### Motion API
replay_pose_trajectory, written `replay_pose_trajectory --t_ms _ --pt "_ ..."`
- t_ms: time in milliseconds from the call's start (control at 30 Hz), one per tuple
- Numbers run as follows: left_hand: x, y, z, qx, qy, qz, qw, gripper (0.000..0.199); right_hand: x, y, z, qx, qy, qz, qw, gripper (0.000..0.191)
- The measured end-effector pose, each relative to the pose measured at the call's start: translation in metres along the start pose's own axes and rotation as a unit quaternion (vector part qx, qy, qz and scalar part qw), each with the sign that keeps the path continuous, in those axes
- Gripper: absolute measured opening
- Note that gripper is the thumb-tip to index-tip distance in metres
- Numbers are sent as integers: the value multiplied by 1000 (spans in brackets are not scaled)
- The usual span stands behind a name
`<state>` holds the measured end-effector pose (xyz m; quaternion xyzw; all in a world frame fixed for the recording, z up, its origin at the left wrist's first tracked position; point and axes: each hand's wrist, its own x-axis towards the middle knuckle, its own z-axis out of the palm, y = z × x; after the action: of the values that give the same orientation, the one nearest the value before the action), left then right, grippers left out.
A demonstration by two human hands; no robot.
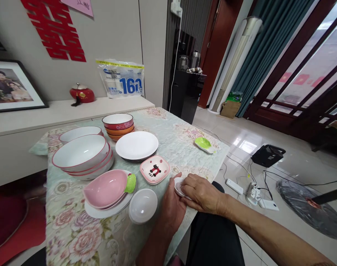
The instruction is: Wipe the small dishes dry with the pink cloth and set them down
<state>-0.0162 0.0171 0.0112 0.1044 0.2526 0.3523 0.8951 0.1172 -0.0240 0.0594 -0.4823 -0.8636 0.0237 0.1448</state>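
A small white dish [178, 186] is gripped in the left hand [172, 207] at the edge of the bench [171, 127], with the right hand [199, 194] curled over its right side; whether it is pinched there cannot be told.

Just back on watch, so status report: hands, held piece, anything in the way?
Left hand holding small white dish. Right hand over it, partly hiding it. White bowl and cat dish near left hand, neither blocking.
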Motion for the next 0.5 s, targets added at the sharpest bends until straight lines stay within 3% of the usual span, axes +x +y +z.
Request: replay_pose_trajectory --t_ms 167,233,333,500 --pt "-2 -4 1 -7 -48 78 996 54 11 -11 7 63 104 89 988 19" --pt "-4 -2 0 -10 -50 80 995 53 11 -14 7 102 114 100 983 16" --pt "-5 0 0 -15 -26 42 999 51 5 -10 1 114 64 54 990 16" --pt "-2 -2 -1 5 -7 -21 1000 50 -4 5 -10 22 -44 -13 999 17"
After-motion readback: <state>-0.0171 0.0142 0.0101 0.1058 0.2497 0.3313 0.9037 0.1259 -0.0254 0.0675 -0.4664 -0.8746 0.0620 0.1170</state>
